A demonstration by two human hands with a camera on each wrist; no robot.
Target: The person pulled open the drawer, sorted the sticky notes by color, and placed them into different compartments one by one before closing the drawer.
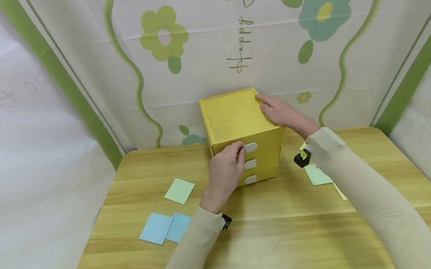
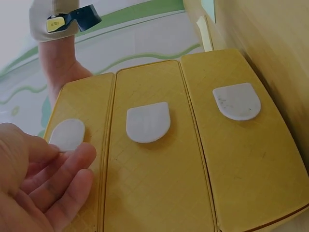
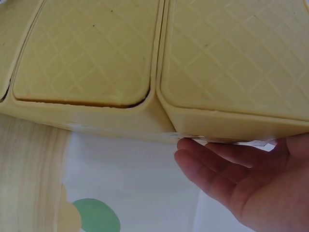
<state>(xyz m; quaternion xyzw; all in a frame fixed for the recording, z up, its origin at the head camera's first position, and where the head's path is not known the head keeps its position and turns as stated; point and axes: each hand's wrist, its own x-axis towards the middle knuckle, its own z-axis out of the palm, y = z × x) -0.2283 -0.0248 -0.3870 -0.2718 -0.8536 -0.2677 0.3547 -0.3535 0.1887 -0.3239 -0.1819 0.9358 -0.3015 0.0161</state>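
Note:
A yellow three-drawer cabinet [image 1: 236, 108] stands toward the back of the table, its drawer fronts facing me. Each front carries a white tab handle. At the top drawer, my left hand [image 1: 225, 167] pinches the handle [image 2: 67, 134] between thumb and fingers. The middle handle [image 2: 148, 122] and bottom handle [image 2: 237, 101] are untouched. All three drawers look closed or nearly so. My right hand [image 1: 284, 113] rests against the cabinet's upper right edge, and in the right wrist view its loosely extended fingers [image 3: 207, 181] lie along the cabinet's side.
On the wooden table [image 1: 256, 248], a pale green note [image 1: 180, 191] and two overlapping blue notes [image 1: 156, 228] lie left of the cabinet. Another pale green note [image 1: 318, 175] and a yellow one [image 1: 341, 192] lie right, partly under my right sleeve. A printed curtain [image 1: 219, 42] hangs behind.

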